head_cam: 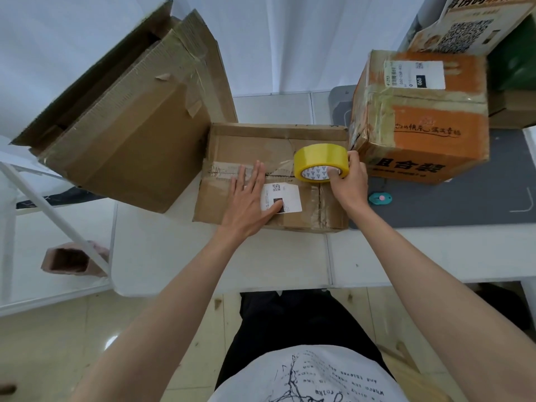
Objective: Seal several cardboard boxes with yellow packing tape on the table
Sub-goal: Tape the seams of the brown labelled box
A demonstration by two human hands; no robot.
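Observation:
A flat brown cardboard box [261, 140] with a white shipping label lies on the white table [290, 262] in front of me. My left hand [249, 203] presses flat on its top with straight fingers, over the centre seam. My right hand [346, 181] grips a roll of yellow packing tape [320, 162] above the seam at the box's right part, fingers curled through the core. A clear strip of tape stretches from the roll toward my left fingertips.
A tall open brown box [130, 126] stands at the left. An orange taped box [420, 117] sits at the right on a grey mat [464, 204], more boxes behind it. A small teal cutter [380, 198] lies by my right wrist.

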